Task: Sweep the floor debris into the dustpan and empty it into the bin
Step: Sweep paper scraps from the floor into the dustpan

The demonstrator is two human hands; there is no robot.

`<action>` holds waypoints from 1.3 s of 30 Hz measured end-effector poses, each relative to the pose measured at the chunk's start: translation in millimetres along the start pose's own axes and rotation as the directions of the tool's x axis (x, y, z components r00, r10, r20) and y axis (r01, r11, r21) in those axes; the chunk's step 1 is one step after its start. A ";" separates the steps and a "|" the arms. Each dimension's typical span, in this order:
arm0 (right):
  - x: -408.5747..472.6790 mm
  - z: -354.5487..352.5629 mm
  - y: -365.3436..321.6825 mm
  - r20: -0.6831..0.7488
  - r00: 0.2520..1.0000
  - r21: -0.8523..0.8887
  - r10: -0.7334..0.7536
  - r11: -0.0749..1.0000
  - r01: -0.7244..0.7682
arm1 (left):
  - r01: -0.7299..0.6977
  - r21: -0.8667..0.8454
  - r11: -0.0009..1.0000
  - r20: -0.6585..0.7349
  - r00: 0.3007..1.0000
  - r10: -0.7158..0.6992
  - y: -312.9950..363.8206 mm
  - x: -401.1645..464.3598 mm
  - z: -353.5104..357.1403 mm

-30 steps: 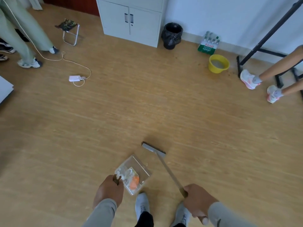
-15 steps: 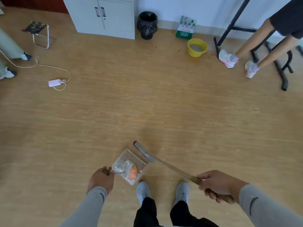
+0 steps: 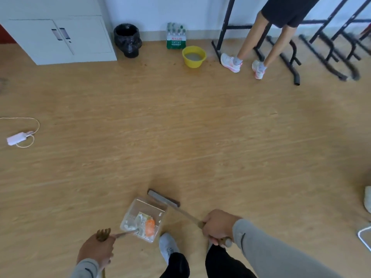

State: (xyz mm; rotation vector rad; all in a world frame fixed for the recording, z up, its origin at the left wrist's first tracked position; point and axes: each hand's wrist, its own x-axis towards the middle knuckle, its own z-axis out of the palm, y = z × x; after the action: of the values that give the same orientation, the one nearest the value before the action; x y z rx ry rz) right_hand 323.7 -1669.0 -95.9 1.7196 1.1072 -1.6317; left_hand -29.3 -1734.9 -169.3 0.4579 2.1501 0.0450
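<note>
The broom (image 3: pixel 163 198) head now sits against the loaded dustpan (image 3: pixel 143 219), both hands (image 3: pixel 96 250) (image 3: pixel 217 225) gripping handles, so emptying into the bin (image 3: pixel 127 40) comes next

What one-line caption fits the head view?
Left hand holds a clear dustpan of debris; right hand grips the broom beside it.

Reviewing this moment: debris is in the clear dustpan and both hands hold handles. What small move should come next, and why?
Probably lift the dustpan level and start toward the black-lined bin by the wall. White and orange scraps already lie in the pan, the broom head sits at its lip, and no loose debris shows nearby. The left hand grips the pan's handle; the right hand grips the broom's.
</note>
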 end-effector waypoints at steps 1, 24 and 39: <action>-3.9 -6.2 8.5 0.014 1.000 0.117 0.002 0.993 -0.004 | 0.005 0.026 1.000 0.009 1.000 -0.005 3.6 4.2 -2.1; -38.3 -57.6 91.6 -0.387 0.919 0.707 0.075 0.664 0.244 | -0.169 -0.253 0.953 0.046 0.982 0.186 51.9 11.6 9.1; -6.2 -59.2 71.5 -0.352 0.914 0.688 0.200 0.718 0.108 | 0.094 0.459 0.884 0.086 0.985 -0.149 -54.4 54.3 54.4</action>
State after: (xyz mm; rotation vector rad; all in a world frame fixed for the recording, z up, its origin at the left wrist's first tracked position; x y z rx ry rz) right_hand 416.2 -1659.6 -93.2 2.6522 0.5954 -1.8460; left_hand -30.8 -1774.6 -254.7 0.5732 2.0599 -0.5560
